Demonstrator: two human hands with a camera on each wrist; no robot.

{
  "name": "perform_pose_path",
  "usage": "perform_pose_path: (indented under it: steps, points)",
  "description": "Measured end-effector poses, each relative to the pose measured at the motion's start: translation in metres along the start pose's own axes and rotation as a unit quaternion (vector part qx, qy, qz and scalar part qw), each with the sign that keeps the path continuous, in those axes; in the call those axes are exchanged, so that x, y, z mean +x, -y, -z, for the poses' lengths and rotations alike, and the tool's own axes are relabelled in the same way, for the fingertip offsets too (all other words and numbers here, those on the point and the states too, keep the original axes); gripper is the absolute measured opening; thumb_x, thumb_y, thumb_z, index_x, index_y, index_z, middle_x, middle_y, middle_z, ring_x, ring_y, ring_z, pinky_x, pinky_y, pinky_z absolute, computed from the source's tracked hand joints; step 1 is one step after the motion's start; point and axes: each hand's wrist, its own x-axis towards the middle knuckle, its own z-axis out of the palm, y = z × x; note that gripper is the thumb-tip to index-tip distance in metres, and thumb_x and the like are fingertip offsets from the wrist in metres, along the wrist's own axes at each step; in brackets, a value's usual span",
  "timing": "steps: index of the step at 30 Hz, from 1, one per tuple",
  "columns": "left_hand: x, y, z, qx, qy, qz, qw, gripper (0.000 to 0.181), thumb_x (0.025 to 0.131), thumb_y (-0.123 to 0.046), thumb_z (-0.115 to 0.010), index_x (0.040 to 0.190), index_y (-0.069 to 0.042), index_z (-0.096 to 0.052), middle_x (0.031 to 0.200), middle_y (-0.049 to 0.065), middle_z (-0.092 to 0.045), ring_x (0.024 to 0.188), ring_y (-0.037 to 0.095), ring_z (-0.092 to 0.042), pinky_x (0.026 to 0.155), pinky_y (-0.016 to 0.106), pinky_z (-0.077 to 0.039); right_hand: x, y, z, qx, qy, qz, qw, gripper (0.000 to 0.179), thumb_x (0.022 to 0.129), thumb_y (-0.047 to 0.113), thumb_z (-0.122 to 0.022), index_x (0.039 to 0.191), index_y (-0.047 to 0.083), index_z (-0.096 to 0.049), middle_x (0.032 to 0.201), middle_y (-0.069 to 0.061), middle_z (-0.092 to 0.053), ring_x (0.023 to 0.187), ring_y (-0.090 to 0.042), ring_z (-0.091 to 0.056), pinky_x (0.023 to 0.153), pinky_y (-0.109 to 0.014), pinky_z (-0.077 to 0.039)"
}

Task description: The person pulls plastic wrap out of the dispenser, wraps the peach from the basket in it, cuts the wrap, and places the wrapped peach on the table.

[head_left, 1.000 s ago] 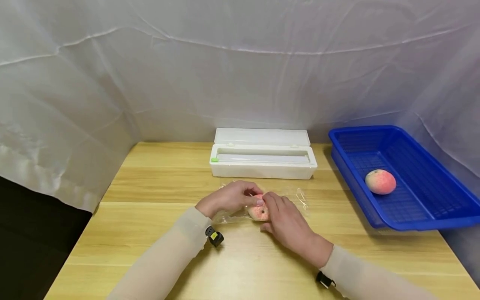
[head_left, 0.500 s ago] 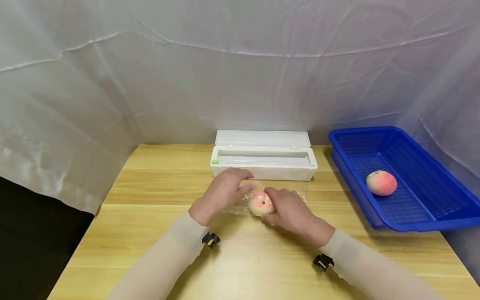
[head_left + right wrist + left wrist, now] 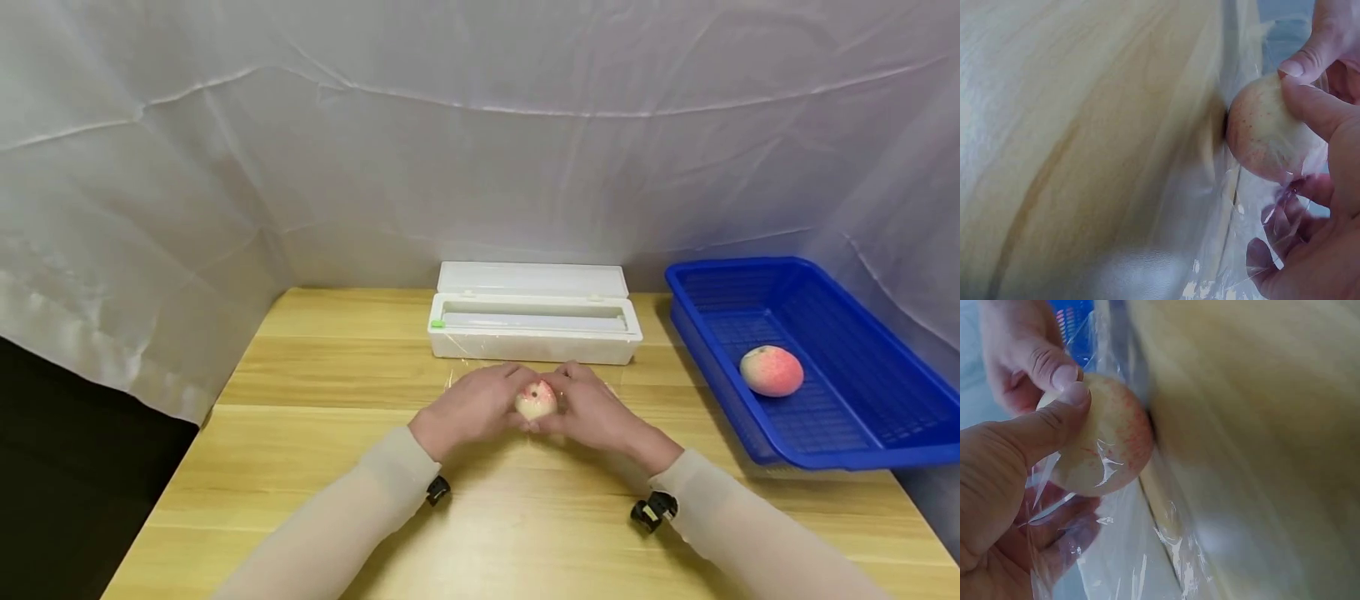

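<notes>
A pink and cream peach [image 3: 536, 402] is between both hands just above the table, clear plastic wrap around it. My left hand [image 3: 472, 406] grips its left side, thumb on the near face in the left wrist view, where the peach [image 3: 1110, 437] shows glossy film. My right hand [image 3: 600, 412] holds the other side; in the right wrist view its thumb meets the left thumb on the peach [image 3: 1266, 128]. Loose plastic wrap [image 3: 1141, 556] hangs beyond the peach. Fingers on the far side are partly hidden.
Behind the hands stands a white wrap dispenser box [image 3: 536, 346] with its lid raised and a roll inside. At the right a blue basket [image 3: 750, 433] holds another peach [image 3: 772, 371]. A pale cloth backdrop [image 3: 480, 183] rises behind the wooden table [image 3: 300, 367].
My left hand let go of the peach, lifted toward the box, then came back to grip it. The right hand has kept hold, and the peach has turned and shifted slightly right.
</notes>
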Motion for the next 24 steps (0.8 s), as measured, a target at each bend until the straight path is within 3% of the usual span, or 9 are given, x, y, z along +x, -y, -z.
perform_pose_path:
  steps: [3,8,10,12,14,17,19,20,24]
  points:
    - [0.003,0.004,0.004,-0.048,0.013,0.018,0.9986,0.058,0.095,-0.042,-0.078,0.143,-0.014,-0.061,0.133,-0.001,-0.069,0.118,0.014,-0.067,0.102,0.031,-0.055,0.002,-0.003,0.002,0.026,0.01,-0.014,0.9995,0.067,0.086,0.053,-0.084,0.138,0.014,-0.069,0.108,0.0,-0.065,0.101,-0.019,-0.055,0.082,-0.038,-0.046]
    - [0.01,0.011,0.008,-0.104,0.046,0.055,0.992,0.056,0.098,-0.035,-0.076,0.148,-0.015,-0.06,0.131,0.0,-0.072,0.116,0.014,-0.068,0.103,0.033,-0.055,0.003,-0.007,0.004,0.045,0.006,-0.035,0.9983,0.074,0.095,0.052,-0.075,0.15,0.006,-0.054,0.124,-0.012,-0.073,0.113,-0.029,-0.067,0.094,-0.051,-0.055]
    - [0.012,0.014,0.009,-0.12,0.062,0.064,0.9888,0.056,0.099,-0.032,-0.075,0.15,-0.015,-0.058,0.13,0.0,-0.072,0.115,0.014,-0.068,0.104,0.033,-0.055,0.002,-0.008,0.005,0.018,-0.009,-0.029,0.9994,0.077,0.098,0.052,-0.071,0.153,0.004,-0.047,0.127,-0.016,-0.073,0.116,-0.034,-0.069,0.1,-0.056,-0.053]
    - [0.015,0.017,0.009,-0.131,0.073,0.067,0.9864,0.058,0.1,-0.033,-0.074,0.152,-0.014,-0.057,0.13,0.0,-0.073,0.113,0.012,-0.068,0.103,0.033,-0.055,-0.001,-0.007,0.005,-0.046,-0.048,-0.007,0.9978,0.077,0.098,0.054,-0.07,0.151,0.004,-0.046,0.125,-0.016,-0.073,0.115,-0.037,-0.067,0.099,-0.057,-0.049]
    - [0.018,0.019,0.01,-0.142,0.079,0.065,0.9846,0.057,0.101,-0.035,-0.072,0.152,-0.014,-0.056,0.13,0.0,-0.072,0.11,0.012,-0.067,0.101,0.032,-0.055,-0.005,-0.003,0.006,-0.135,-0.107,0.041,0.9842,0.067,0.098,0.053,-0.069,0.142,0.005,-0.054,0.124,-0.014,-0.073,0.116,-0.038,-0.065,0.098,-0.057,-0.047]
    - [0.02,0.024,0.01,-0.158,0.081,0.07,0.9816,0.057,0.101,-0.037,-0.072,0.15,-0.013,-0.057,0.128,0.0,-0.071,0.105,0.012,-0.066,0.095,0.031,-0.056,-0.006,0.004,0.003,-0.244,-0.185,0.134,0.9425,0.051,0.098,0.045,-0.07,0.129,0.005,-0.061,0.12,-0.015,-0.07,0.112,-0.039,-0.064,0.093,-0.056,-0.049]
    - [0.021,0.027,0.01,-0.174,0.076,0.08,0.9785,0.054,0.1,-0.037,-0.074,0.144,-0.011,-0.058,0.125,0.001,-0.07,0.105,0.013,-0.065,0.094,0.031,-0.056,-0.005,0.008,-0.002,-0.281,-0.197,0.185,0.9206,0.045,0.097,0.041,-0.072,0.123,0.005,-0.062,0.118,-0.014,-0.068,0.109,-0.038,-0.065,0.093,-0.054,-0.052]
    - [0.021,0.029,0.01,-0.183,0.073,0.086,0.9767,0.052,0.1,-0.036,-0.074,0.141,-0.011,-0.058,0.124,0.001,-0.069,0.105,0.014,-0.065,0.095,0.031,-0.056,-0.004,0.009,-0.005,-0.291,-0.191,0.201,0.9158,0.046,0.096,0.04,-0.074,0.121,0.004,-0.061,0.117,-0.014,-0.067,0.107,-0.037,-0.065,0.092,-0.052,-0.054]
    - [0.023,0.035,0.008,-0.214,0.055,0.088,0.9713,0.037,0.101,-0.032,-0.073,0.126,-0.011,-0.058,0.121,0.003,-0.067,0.11,0.016,-0.063,0.1,0.033,-0.054,0.004,0.009,-0.017,-0.306,-0.149,0.188,0.9214,0.065,0.086,0.048,-0.086,0.121,0.003,-0.055,0.112,-0.011,-0.059,0.099,-0.032,-0.059,0.084,-0.044,-0.054]
